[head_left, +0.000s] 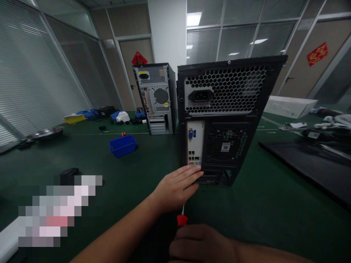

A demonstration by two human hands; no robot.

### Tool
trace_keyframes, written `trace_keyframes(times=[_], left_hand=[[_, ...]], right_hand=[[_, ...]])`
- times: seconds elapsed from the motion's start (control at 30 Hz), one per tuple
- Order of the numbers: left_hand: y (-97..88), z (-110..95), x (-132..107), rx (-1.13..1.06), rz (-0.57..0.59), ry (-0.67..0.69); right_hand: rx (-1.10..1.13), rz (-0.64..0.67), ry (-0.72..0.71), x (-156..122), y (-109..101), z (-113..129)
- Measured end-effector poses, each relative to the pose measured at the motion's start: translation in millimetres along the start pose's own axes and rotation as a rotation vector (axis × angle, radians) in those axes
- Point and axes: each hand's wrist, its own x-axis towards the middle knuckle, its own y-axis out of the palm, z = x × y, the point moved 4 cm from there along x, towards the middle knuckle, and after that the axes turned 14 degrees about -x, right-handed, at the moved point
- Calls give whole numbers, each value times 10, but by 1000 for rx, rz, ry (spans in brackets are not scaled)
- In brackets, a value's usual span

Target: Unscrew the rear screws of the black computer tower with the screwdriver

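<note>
A black computer tower (223, 117) stands upright on the green table (274, 204), its rear panel facing me. My left hand (175, 188) reaches to the lower rear of the case, fingers stretched out flat and touching it just below the port panel (194, 144). My right hand (203, 243) sits low in the view, fingers closed round a red-handled screwdriver (181, 219); its metal shaft points up behind the left hand, and the tip is hidden.
A second, silver-backed tower (157, 98) stands further back. A blue bin (123, 145) lies to the left of it. A black side panel (307, 164) lies flat at the right. A white box (290, 106), a metal bowl (45, 133) and assorted items line the far edges.
</note>
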Motion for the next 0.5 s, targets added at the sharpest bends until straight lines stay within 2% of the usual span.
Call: trace_keyframes(times=[0.13, 0.33, 0.5], left_hand=[[12, 0, -7, 9, 4, 3], [38, -3, -33, 18, 22, 20], [21, 0, -16, 16, 13, 24]], right_hand=[[-26, 19, 6, -14, 23, 1], [64, -13, 12, 1, -19, -43], [6, 53, 38, -114, 122, -1]])
